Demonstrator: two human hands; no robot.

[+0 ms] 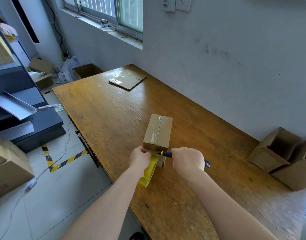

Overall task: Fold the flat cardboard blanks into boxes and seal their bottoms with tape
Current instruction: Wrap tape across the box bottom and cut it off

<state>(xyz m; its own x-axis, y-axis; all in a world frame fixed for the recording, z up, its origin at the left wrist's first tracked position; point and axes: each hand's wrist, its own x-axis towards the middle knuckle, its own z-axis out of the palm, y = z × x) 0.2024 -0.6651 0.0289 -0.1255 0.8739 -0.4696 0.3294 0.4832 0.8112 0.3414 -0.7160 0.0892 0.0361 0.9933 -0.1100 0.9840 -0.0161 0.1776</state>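
A folded cardboard box [158,131] stands on the wooden table [114,110], its taped seam facing up with clear tape along the middle. My left hand [141,157] pinches the tape at the box's near edge, and a yellowish tape roll [148,175] hangs below that hand. My right hand [187,160] grips a yellow-and-black utility knife [167,154], its tip against the tape at the box's near edge. A stack of flat cardboard blanks [127,79] lies at the table's far end.
Two folded open boxes [278,156] lie on their sides at the table's right edge by the wall. Left of the table are dark shelving [19,104], cardboard boxes [8,168], a cable and yellow-black floor tape [69,161]. An open carton [87,71] stands beyond the table's far corner.
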